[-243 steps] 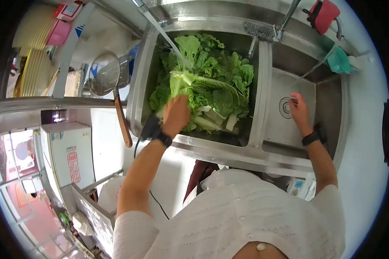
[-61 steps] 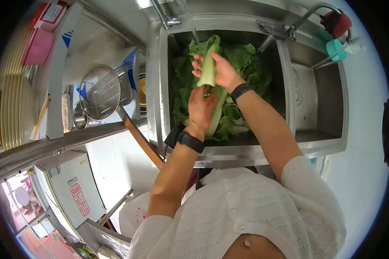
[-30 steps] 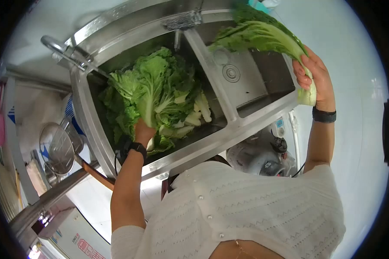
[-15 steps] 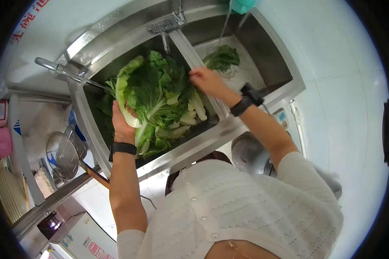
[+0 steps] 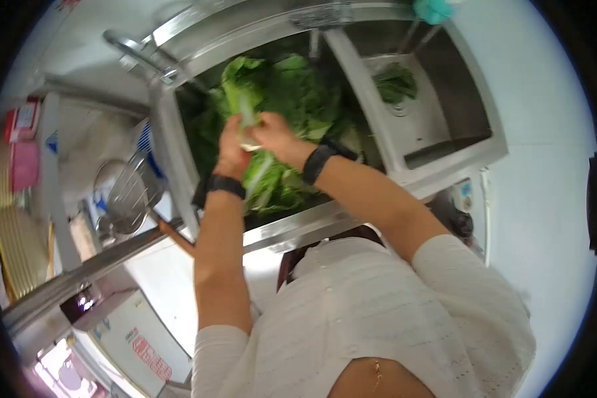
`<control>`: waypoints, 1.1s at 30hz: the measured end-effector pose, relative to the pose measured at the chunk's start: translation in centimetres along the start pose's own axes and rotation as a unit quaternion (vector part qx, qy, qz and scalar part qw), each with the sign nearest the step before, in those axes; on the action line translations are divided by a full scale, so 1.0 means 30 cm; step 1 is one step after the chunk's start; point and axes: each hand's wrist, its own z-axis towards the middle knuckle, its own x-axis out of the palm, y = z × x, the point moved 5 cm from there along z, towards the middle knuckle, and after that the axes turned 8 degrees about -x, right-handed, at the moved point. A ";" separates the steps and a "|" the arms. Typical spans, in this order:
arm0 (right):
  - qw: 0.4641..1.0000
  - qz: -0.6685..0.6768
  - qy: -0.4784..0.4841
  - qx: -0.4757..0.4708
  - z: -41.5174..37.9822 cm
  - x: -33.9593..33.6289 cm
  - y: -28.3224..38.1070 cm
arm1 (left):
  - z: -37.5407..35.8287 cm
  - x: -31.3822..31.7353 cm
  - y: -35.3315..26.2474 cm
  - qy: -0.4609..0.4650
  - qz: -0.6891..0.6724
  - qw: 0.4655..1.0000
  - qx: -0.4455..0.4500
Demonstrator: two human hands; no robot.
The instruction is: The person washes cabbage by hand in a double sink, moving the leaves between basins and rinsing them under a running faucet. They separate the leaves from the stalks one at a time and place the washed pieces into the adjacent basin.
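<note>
My left hand [image 5: 232, 151] is closed around the base of a green cabbage leaf [image 5: 244, 103] with a white stem. From the right, my right hand [image 5: 276, 136] grips the same leaf near its stem, its fingers close to those of my left hand. Both hands are above the left sink basin [image 5: 343, 86]. Below and around them, more cabbage leaves [image 5: 272, 189] fill that basin, some dark green, others pale. Slight motion blur softens the fingers and the leaf.
In the right basin [image 5: 438, 106], greens [image 5: 396, 83] lie near the drain. A faucet [image 5: 136, 53] reaches over the left side, and a teal object [image 5: 434, 10] is at the back right. Wire strainers [image 5: 129, 192] and stacked plates [image 5: 20, 249] sit on the left shelving.
My right hand has moved left from near the basin divider and taken hold of the leaf in my left hand. The camera view has shifted, so the sink appears farther right.
</note>
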 end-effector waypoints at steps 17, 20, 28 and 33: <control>0.992 -0.018 0.062 0.106 0.128 0.130 -0.080 | 0.049 -0.154 0.074 -0.217 0.258 0.934 0.115; 0.989 -0.035 0.074 0.123 0.122 0.135 -0.108 | 0.061 -0.201 0.091 -0.240 0.280 0.911 0.184; 0.989 0.084 0.105 0.058 0.111 0.087 -0.191 | 0.128 -0.214 0.013 -0.204 0.326 0.916 0.109; 0.981 0.171 0.089 0.029 0.011 0.120 -0.087 | 0.174 -0.130 -0.064 -0.123 0.126 0.982 -0.067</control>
